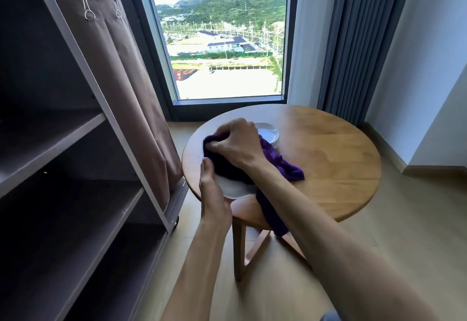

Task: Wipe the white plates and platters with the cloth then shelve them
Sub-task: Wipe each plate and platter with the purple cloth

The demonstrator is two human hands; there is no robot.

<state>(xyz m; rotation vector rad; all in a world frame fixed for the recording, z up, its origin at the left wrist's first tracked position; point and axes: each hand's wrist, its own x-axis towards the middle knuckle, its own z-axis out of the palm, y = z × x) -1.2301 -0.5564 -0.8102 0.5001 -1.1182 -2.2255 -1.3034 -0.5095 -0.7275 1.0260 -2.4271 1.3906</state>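
My left hand (pixel 212 192) holds a white plate (pixel 233 189) by its near left rim, thumb on top, over the near left edge of the round wooden table (pixel 328 159). A purple cloth (pixel 227 164) covers most of that plate. My right hand (pixel 236 144) grips the bunched cloth and presses it onto the plate. Loose ends of the cloth trail to the right on the table and hang down below my right forearm. A stack of white plates (pixel 269 135) sits on the table just behind my right hand, partly hidden by it.
A brown shelving cart (pixel 75 159) with several dark shelves stands on the left, a fabric bag (pixel 131 93) hanging on its side close to the table. A window (pixel 222 38) and grey curtain (pixel 358 43) are behind the table. Wooden floor lies to the right.
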